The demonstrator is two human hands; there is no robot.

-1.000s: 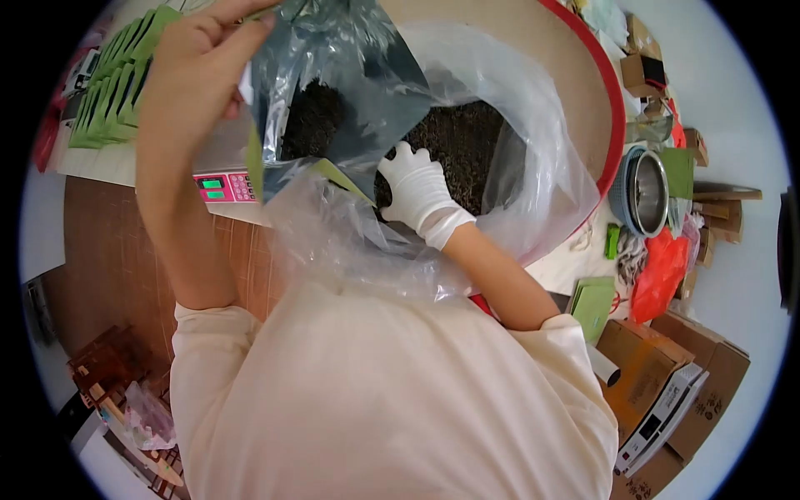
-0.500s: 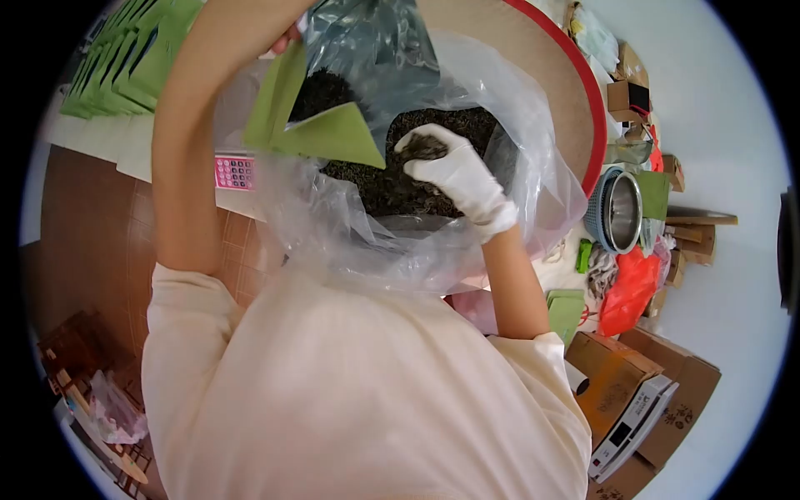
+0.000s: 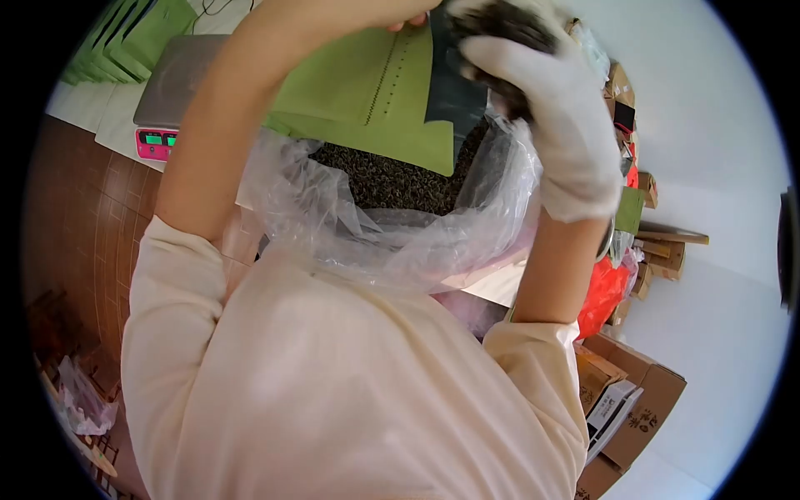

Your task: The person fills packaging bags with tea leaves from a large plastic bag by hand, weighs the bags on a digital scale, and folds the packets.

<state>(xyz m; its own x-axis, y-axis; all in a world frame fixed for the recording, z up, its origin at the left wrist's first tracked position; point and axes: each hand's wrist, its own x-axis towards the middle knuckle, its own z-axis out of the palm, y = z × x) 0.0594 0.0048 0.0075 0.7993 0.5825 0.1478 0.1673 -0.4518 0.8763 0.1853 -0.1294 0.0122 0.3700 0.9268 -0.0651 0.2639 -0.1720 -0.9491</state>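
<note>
My left hand (image 3: 408, 22), mostly cut off by the top edge, grips a green bag (image 3: 358, 92) with a dark silvery lining. Its fingertips show at the bag's upper edge. My right hand (image 3: 550, 100), in a white glove, is raised at the bag's right side and is closed round a clump of dark dried leaves (image 3: 508, 29). Below the bag, a clear plastic liner (image 3: 333, 225) lies open around a mass of the same dark leaves (image 3: 392, 179). The bag's lower corner hangs over that mass.
A scale with a pink front (image 3: 154, 143) and a grey plate stands at the left. Behind it are several upright green bags (image 3: 137, 42). A red plastic bag (image 3: 604, 296) and cardboard boxes (image 3: 646, 408) are on the right.
My right hand has risen out of the liner with leaves in it, up beside the bag. The green bag has turned and moved right, and its outer face now shows.
</note>
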